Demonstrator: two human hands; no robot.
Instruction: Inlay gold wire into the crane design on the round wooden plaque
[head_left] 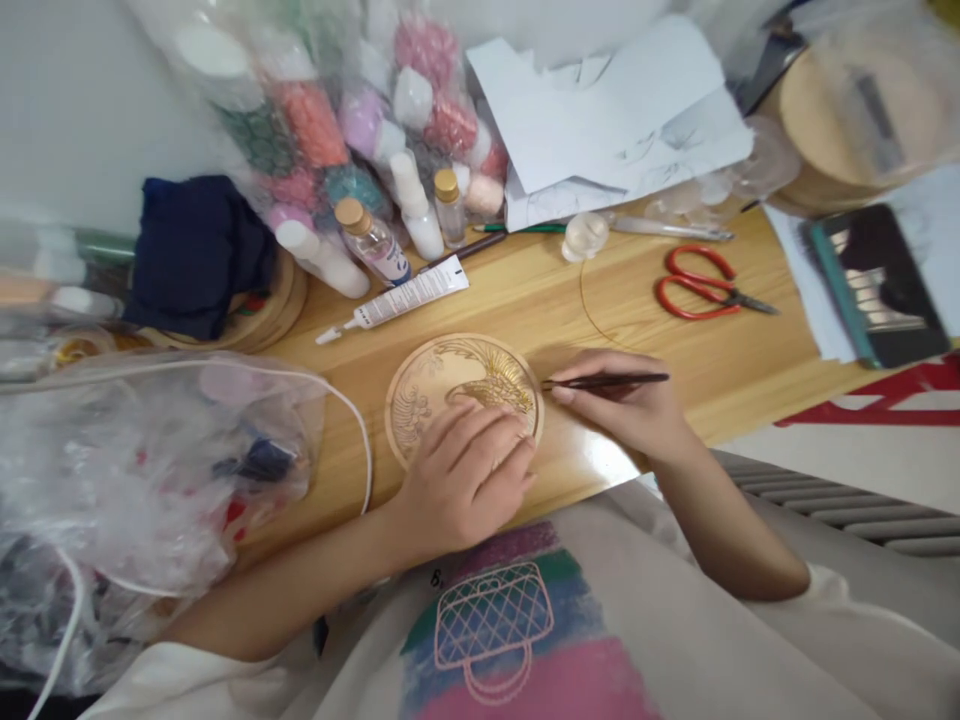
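A round wooden plaque (420, 375) lies on the table, with a bird-like design outlined on it and partly lined in gold wire. My left hand (476, 470) rests over its lower right part, fingers stretched flat and hiding that area. At the plaque's right edge, my right hand (626, 405) is closed around slim dark tweezers (619, 381), whose tips point left at the rim. A thin gold wire (585, 300) curves on the table above my right hand.
Red-handled scissors (701, 285) and a phone (881, 285) lie to the right. Behind the plaque are a white glue tube (412, 295), small bottles (373, 240), bagged jars (307, 120) and paper sheets (600, 110). Plastic bags (150, 450) with a white cable (360, 420) crowd the left.
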